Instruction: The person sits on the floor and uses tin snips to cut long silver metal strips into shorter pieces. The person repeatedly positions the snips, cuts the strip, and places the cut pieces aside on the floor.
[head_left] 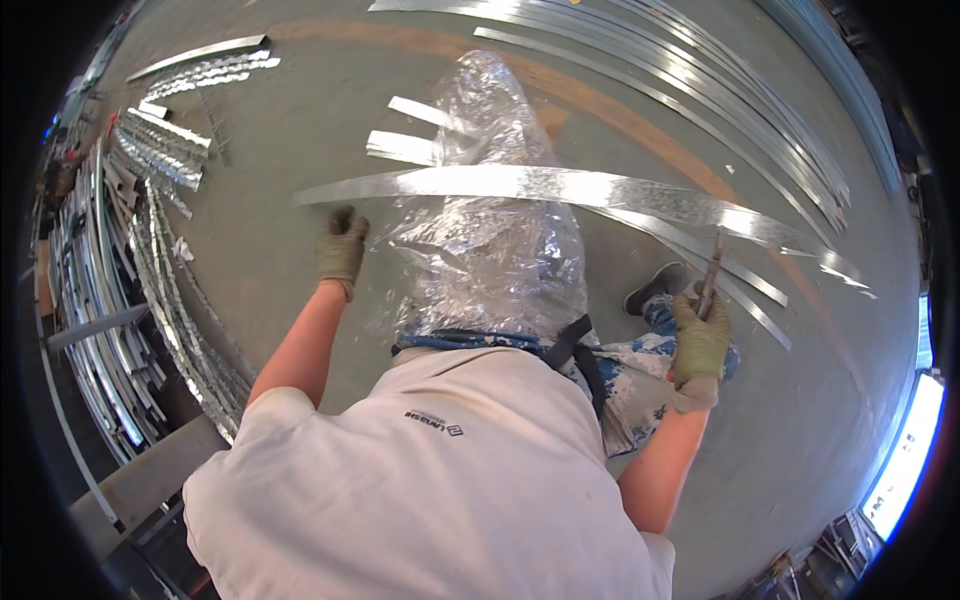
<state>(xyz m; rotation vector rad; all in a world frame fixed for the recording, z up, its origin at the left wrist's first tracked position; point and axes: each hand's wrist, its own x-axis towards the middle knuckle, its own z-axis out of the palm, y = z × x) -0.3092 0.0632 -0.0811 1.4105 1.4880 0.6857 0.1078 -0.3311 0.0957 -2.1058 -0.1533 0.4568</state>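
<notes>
A long, bent sheet-metal strip crosses over the clear plastic film that covers my lap. My left hand, in an olive glove with dark fingertips, is just below the strip's left end, fingers loosely apart and somewhat blurred. In my right hand, also gloved, is a narrow, dark, rod-like tool. Its upper end meets or overlaps the strip's right part; whether it grips the metal I cannot tell. Shorter metal strips stick out to the left from behind the film, and others show at right.
Long shiny strips lie on the floor at the far right. Bundles of metal profiles and crinkled silvery strips line the left side. A grey beam is at lower left. My shoe is near the right hand.
</notes>
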